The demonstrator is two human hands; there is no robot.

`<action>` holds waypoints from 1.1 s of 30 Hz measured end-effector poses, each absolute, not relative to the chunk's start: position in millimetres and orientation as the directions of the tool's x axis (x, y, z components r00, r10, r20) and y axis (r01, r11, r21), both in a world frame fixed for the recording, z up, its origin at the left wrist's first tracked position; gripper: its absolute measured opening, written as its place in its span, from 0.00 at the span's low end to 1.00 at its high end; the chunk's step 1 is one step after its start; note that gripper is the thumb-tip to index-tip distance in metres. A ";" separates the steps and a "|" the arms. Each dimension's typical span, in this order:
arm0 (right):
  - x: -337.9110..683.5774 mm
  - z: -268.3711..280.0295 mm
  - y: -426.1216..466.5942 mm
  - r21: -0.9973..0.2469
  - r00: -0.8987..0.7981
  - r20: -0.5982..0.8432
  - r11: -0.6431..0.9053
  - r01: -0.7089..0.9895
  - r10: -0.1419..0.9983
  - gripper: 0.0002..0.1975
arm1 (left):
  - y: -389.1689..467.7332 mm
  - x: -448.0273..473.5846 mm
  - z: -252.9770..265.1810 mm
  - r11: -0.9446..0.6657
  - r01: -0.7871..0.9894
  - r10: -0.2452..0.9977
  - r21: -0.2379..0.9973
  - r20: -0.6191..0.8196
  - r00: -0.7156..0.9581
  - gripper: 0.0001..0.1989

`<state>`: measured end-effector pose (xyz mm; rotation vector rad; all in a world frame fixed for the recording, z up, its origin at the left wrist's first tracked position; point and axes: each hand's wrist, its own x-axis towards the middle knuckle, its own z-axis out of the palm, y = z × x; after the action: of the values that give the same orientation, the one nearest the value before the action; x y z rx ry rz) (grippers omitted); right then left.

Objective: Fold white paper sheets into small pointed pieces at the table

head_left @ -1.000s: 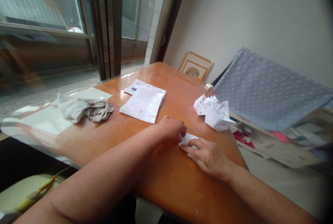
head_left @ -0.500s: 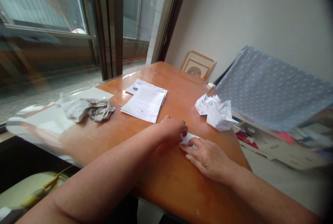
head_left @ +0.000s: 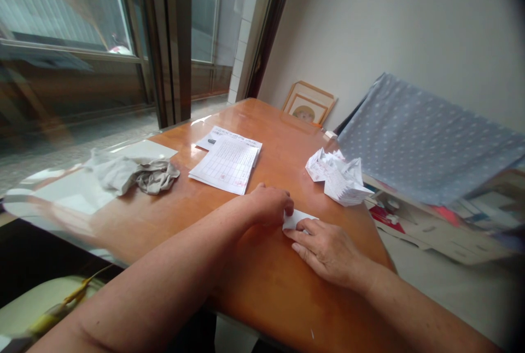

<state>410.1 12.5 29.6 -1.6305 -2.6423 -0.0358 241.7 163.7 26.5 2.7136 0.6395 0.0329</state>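
A small piece of white paper (head_left: 302, 216) lies on the wooden table between my hands. My left hand (head_left: 270, 204) has its fingers curled in at the paper's left end. From the right, my right hand (head_left: 328, 246) rests low over the near edge of the same paper, some fingers on it and others stretched along the tabletop. The hands nearly meet at the paper's left corner, and part of the sheet is hidden under the fingers. Beyond the right hand stands a cluster of folded white papers (head_left: 342, 180) with printing on them.
Printed sheets (head_left: 225, 164) lie stacked ahead of my left hand. A crumpled grey cloth (head_left: 153, 175) is on the left of the wooden table (head_left: 262, 271). A picture frame (head_left: 309, 102) leans at the far end. A dotted blue cloth (head_left: 422, 134) covers something at right.
The view has shifted slightly. Both hands stay at the paper in almost the same pose, and a bit more of the white sheet shows between them.
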 end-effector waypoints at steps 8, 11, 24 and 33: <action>412.3 35.1 19.7 -0.031 -0.487 0.022 0.487 0.873 0.873 0.16 | 161.6 239.8 30.3 -0.834 0.430 0.435 0.346 -0.066 0.898 0.14; 414.2 34.0 20.8 -0.055 -0.486 0.024 0.487 0.872 0.873 0.16 | 159.8 238.9 30.4 -0.838 0.429 0.436 0.337 -0.057 0.898 0.14; 412.8 44.2 26.6 -0.029 -0.542 -0.031 0.541 0.841 0.840 0.16 | 158.5 241.4 23.7 -0.873 0.415 0.425 0.256 -0.016 0.905 0.18; 425.3 49.3 21.8 -0.095 -0.577 -0.051 0.571 0.815 0.815 0.14 | 157.8 241.0 28.4 -0.848 0.429 0.438 0.311 -0.044 0.898 0.16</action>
<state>425.3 21.8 49.3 -1.4454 -2.7857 0.1695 241.0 157.8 28.4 2.7482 0.6444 0.0403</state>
